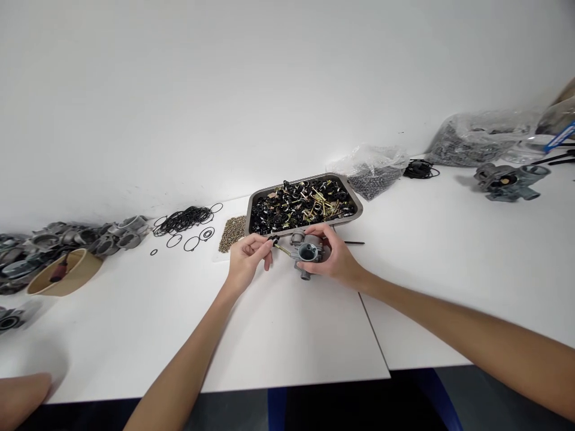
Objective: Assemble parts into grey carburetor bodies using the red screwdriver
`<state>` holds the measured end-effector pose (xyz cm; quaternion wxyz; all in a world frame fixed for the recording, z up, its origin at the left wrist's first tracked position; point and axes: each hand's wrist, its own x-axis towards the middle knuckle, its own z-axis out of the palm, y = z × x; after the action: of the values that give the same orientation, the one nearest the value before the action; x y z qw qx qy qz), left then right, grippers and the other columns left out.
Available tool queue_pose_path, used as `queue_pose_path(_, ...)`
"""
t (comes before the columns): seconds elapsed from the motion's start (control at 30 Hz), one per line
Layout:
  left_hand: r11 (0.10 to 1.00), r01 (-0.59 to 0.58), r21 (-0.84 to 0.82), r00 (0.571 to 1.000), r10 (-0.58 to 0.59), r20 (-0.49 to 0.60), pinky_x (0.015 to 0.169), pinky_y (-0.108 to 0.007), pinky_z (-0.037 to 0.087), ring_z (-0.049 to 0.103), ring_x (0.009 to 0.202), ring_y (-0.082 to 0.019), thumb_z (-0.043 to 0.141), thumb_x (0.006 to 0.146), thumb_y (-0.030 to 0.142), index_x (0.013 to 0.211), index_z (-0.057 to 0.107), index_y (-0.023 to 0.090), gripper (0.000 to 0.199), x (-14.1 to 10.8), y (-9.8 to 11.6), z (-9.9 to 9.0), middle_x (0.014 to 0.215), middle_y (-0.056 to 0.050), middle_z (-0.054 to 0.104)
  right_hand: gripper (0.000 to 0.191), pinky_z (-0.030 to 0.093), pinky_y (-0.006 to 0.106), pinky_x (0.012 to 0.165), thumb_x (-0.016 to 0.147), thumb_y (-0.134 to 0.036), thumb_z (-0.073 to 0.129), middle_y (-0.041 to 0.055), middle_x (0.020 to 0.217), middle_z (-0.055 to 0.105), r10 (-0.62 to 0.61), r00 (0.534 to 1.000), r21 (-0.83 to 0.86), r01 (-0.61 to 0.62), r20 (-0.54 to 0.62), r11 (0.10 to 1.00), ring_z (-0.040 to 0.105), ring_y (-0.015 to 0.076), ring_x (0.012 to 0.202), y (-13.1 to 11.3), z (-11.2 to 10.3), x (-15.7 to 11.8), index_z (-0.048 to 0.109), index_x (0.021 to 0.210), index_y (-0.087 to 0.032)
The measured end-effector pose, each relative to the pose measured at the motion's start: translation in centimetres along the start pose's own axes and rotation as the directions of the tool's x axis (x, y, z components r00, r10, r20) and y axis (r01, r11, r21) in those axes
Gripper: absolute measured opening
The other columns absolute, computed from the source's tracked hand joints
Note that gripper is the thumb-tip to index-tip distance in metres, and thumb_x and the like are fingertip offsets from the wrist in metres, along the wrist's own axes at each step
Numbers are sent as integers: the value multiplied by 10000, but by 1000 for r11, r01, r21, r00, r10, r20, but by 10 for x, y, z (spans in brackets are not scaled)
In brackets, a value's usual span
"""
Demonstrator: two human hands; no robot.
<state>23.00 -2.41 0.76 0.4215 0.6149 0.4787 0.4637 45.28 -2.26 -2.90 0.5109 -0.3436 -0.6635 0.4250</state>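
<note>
My right hand (pixel 339 260) is closed around a grey metal carburetor body (pixel 308 252), its round bore turned up toward me. Between the thumb and fingers of my left hand (pixel 246 258) is a thin brass-coloured screw (pixel 283 249) with a black head. The screw's far end reaches the left side of the carburetor body; whether it has entered a hole there is too small to tell. Just behind both hands stands a dark metal tray (pixel 359 209), heaped with black and brass-coloured small parts.
Left of the tray lie small brass pieces (pixel 232 233) and black rubber rings (pixel 184 220). Farther left are piled carburetor bodies (pixel 121 234) and a tan container (pixel 67 275). Bagged parts (pixel 375 173) and another carburetor (pixel 512 181) sit right. Another person's arm (pixel 22 389) shows lower left.
</note>
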Motion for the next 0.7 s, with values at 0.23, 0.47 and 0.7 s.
queue_pose_path(0.23,1000,19,21,1000,-19,1,525,-258,421,512,397,-112,641,867,401,750,562,155,284,-1,0,6,506,-7,618,580,506,367,813,654,-320,843,67,1109,603,-4,1000,-6,4,-6,1000,598,225,978,0,0,0,501,1114,-226)
queue_pose_path(0.47,992,40,123,999,-43,23,477,-247,404,502,409,-117,619,856,463,718,517,167,342,0,1,9,510,-9,595,580,499,358,815,664,-313,841,62,1109,591,-1,1000,-1,1,-13,1000,591,220,981,1,0,0,492,1119,-228)
queue_pose_path(0.7,944,3,330,999,9,-36,539,-219,395,489,503,-94,593,862,443,707,524,169,322,-2,-10,6,543,10,561,591,495,375,861,674,-334,837,73,1166,570,5,999,-70,-8,-33,998,567,247,1064,4,1,-2,501,1150,-236)
